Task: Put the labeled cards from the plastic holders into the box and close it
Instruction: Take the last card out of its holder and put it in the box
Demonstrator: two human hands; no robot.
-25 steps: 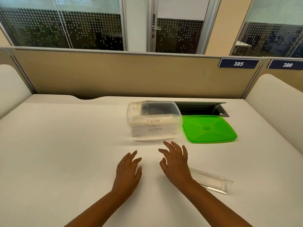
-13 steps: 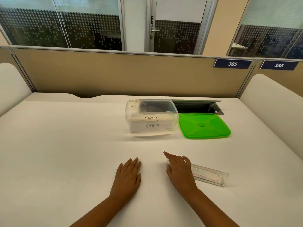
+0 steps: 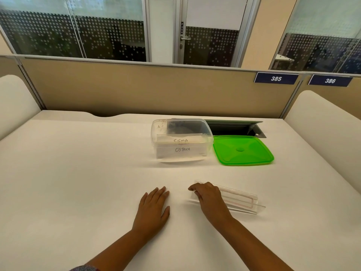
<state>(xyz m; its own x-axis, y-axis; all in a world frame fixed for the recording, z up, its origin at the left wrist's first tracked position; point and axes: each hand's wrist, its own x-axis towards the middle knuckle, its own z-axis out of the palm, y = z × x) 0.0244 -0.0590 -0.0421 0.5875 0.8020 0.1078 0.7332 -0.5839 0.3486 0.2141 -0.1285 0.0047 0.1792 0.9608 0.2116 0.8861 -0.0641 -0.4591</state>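
A clear plastic box [image 3: 156,133] stands open on the white table [image 3: 78,173]. Two white cards [image 3: 181,149] marked SIGMA and OSTRICH lean inside it against the front wall. Its green lid [image 3: 242,150] lies flat just right of it. A clear plastic holder [image 3: 240,198] with a thin red outline lies near me, with no card visible in it. My right hand [image 3: 210,200] lies over the holder's left end, fingers curled on it. My left hand [image 3: 153,206] rests flat on the table, left of the holder.
An open cable hatch [image 3: 234,128] is sunk into the table behind the lid. A tan partition [image 3: 136,87] closes the far edge, and white side panels stand at the left [image 3: 15,102] and right [image 3: 322,122].
My right hand drew back and to the right onto the holder's left end, and its fingers curled. My left hand settled flat on the table.
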